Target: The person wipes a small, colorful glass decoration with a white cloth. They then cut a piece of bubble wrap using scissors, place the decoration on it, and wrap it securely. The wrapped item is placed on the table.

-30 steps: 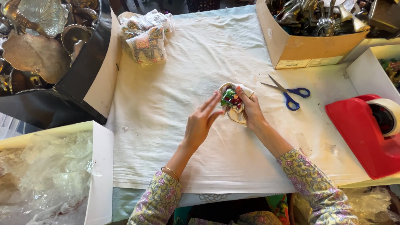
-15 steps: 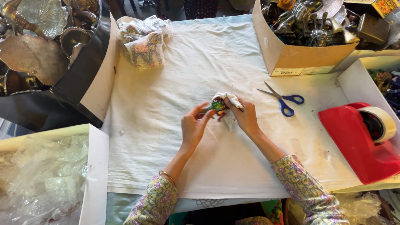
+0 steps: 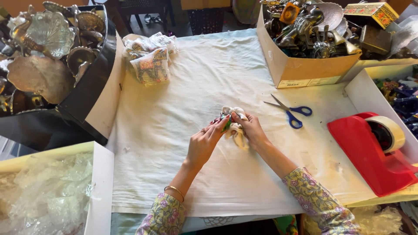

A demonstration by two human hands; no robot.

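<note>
Far left of the hands, a black tub (image 3: 89,93) held tarnished metal dishes, scalloped and leaf-shaped, dull silver and brass. Below it, left of the left forearm, a white box (image 3: 101,191) held crumpled clear plastic wrap, glossy and wrinkled. Up and left of the hands lay a heap of wrapped bundles (image 3: 150,58), white paper over printed colour.

Centre, on the creased white cloth (image 3: 174,130): left hand (image 3: 207,141) and right hand (image 3: 250,128) met around a small colourful ornament (image 3: 226,123), partly swathed in soft white paper wrap (image 3: 237,130). Both hands pinched it, fingertips closed on paper and ornament; it sat between them, just above the cloth.

Just right of the right hand, blue-handled scissors (image 3: 292,112) lay flat, blades slightly parted. Up and right, a cardboard box (image 3: 300,69) was filled with brass and grey metal figurines, heaped. Far right, a red tape dispenser (image 3: 370,150) carried a roll of pale tape; behind it a white tray (image 3: 363,93) held dark blue items, too small to tell.
</note>
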